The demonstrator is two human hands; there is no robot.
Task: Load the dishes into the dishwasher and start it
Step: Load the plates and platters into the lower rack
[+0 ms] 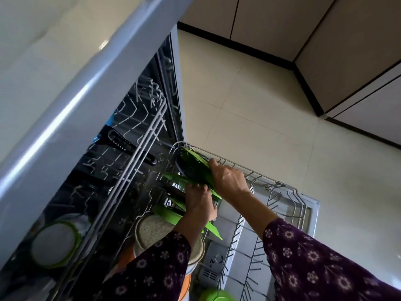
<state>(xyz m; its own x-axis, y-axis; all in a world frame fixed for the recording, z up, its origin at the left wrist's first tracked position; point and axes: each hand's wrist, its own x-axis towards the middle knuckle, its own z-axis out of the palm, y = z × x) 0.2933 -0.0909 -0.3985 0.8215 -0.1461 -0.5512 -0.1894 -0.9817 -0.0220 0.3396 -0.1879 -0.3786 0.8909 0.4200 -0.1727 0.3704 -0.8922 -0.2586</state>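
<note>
— Patterned sleeves (325, 268) fill the bottom of the view. What are the hands doing?

— The right hand (227, 179) has its fingers curled over the rim of a green plate (195, 168). The plate stands tilted at the far corner of the lower rack (282, 187). The left hand (199, 205) is just below it, with its fingertips in among the next green plates (165, 213). I cannot tell whether it pinches one.

— How would that plate handle?

— I'd judge it stiff and light, probably plastic, so hardly fragile, but it may be slippery if wet. The rim is the place to hold it.

— What else is loaded?

— A speckled round dish (156, 231) sits in the same rack just beside the plates, with something orange (184, 285) next to it. The upper rack (138, 148) carries a dark slotted utensil (121, 141). A green-rimmed round dish (54, 242) shows at the left, deeper inside.
</note>
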